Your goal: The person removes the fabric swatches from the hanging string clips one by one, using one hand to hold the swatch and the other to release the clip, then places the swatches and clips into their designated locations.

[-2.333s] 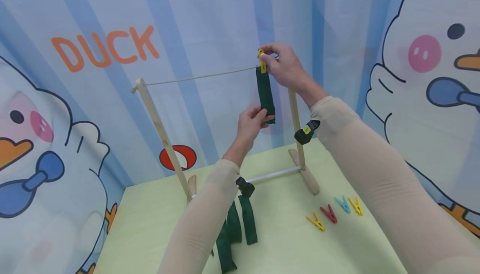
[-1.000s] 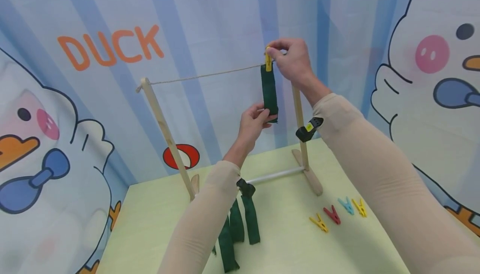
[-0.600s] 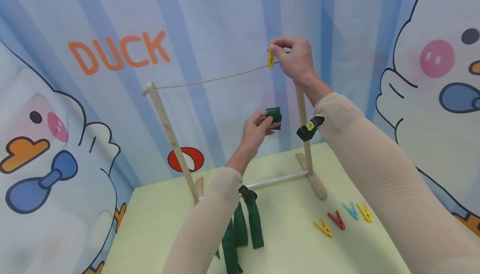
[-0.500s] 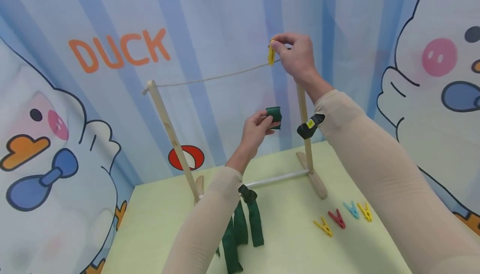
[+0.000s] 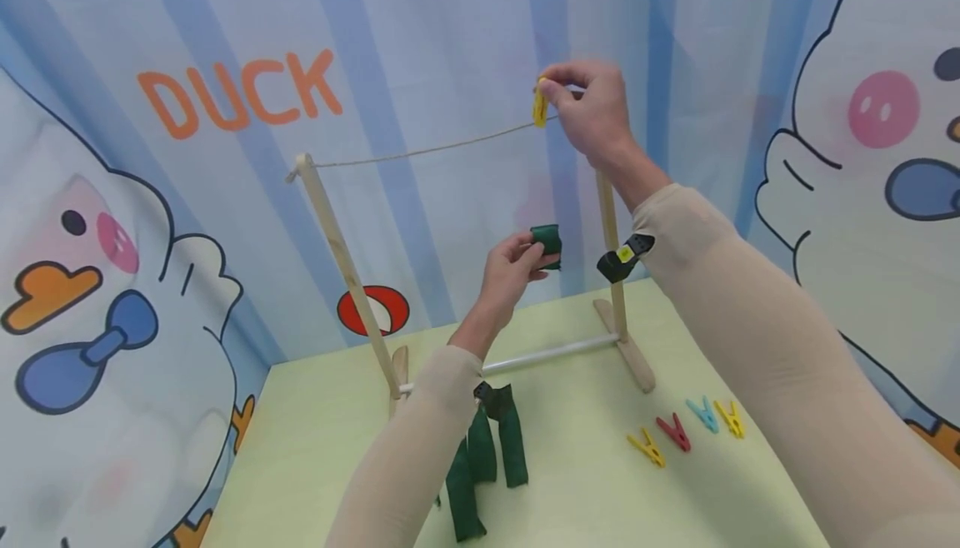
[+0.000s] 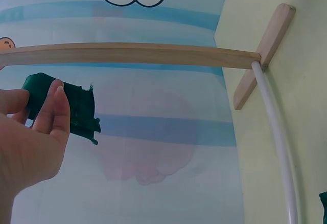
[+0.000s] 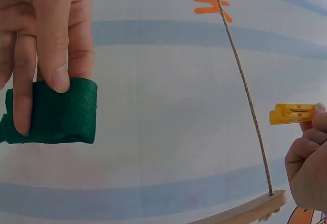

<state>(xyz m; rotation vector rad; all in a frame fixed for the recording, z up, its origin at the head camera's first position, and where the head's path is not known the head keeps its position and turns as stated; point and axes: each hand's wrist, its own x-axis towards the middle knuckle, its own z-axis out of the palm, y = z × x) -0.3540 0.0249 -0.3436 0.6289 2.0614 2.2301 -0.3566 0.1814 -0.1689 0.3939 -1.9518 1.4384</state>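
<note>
My left hand (image 5: pixel 506 271) pinches a short, doubled-over strip of dark green cloth (image 5: pixel 548 236) below the rope (image 5: pixel 420 151). In the left wrist view the frayed ends of that cloth (image 6: pixel 82 111) stick out past the fingers. Up at the rope's right part, my right hand (image 5: pixel 596 115) pinches a yellow clothespin (image 5: pixel 540 105) by its upper end. The clothespin overlaps the rope in the head view, while the right wrist view shows the clothespin (image 7: pixel 290 114) with a gap beside the rope (image 7: pixel 245 86). No cloth hangs from the rope.
A wooden stand (image 5: pixel 330 231) carries the rope between two posts, with a white bar (image 5: pixel 555 354) low between its feet. Several green strips (image 5: pixel 513 448) lie on the table under my left forearm. Yellow, red (image 5: pixel 673 432) and blue clothespins lie at the right.
The green strip, earlier hanging full length under the clothespin, has come away from it and is now doubled over in my left hand. My right hand with the clothespin has risen slightly.
</note>
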